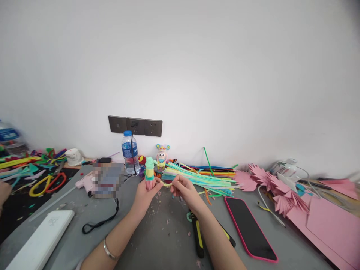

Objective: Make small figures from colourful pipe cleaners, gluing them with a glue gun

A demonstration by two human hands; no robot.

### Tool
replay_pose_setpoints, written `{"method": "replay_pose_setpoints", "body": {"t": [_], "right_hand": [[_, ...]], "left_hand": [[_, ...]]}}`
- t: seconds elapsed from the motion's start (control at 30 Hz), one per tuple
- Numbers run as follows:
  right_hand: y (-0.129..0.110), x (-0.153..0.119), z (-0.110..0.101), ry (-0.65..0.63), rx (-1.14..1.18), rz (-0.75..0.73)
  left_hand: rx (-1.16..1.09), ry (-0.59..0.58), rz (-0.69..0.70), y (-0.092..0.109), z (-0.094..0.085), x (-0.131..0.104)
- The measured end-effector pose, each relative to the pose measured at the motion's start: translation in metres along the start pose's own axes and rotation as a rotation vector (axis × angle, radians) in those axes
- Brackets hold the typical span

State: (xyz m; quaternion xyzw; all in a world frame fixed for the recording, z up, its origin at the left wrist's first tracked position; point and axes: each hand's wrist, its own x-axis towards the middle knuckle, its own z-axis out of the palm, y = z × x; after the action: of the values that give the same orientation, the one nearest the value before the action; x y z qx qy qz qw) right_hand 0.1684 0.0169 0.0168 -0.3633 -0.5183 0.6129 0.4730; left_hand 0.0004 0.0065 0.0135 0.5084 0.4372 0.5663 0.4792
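Observation:
A small figure point(149, 170) with a mint-green top, a yellow middle and a pink base stands upright in my left hand point(146, 193), whose fingers are closed round the pink part. Between the hands runs a short pale yellow strip point(166, 184). Its left end meets my left fingertips, and its right end is pinched by my right hand point(182, 189). Behind them, near the wall, stands a finished-looking pink figure point(162, 155) with big eyes and blue-and-yellow ears. Pliers with black and yellow handles point(198, 236) lie partly under my right forearm.
Pipe cleaners point(199, 178) lie in a bundle behind my right hand. A phone point(250, 227) and pink paper point(332, 228) are at the right. At the left are a water bottle point(129, 153), a pink glue gun point(86, 183), a white case point(42, 240) and another person's hand point(4, 193).

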Motion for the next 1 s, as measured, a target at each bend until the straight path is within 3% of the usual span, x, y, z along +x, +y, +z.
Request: {"method": "replay_pose_setpoints", "body": {"t": [0.27, 0.47, 0.7, 1.0], "right_hand": [[0.001, 0.000, -0.002, -0.025, -0.064, 0.025], [0.002, 0.001, -0.005, 0.029, -0.104, 0.017], [-0.005, 0.001, -0.001, 0.070, 0.047, -0.081], [0.004, 0.003, 0.002, 0.023, -0.009, -0.137]], "left_hand": [[-0.041, 0.040, 0.007, 0.004, 0.000, 0.000], [-0.016, -0.058, 0.005, 0.002, 0.000, -0.001], [0.104, -0.135, 0.010, -0.008, -0.004, 0.001], [0.214, -0.259, -0.086, 0.002, 0.008, -0.009]]}}
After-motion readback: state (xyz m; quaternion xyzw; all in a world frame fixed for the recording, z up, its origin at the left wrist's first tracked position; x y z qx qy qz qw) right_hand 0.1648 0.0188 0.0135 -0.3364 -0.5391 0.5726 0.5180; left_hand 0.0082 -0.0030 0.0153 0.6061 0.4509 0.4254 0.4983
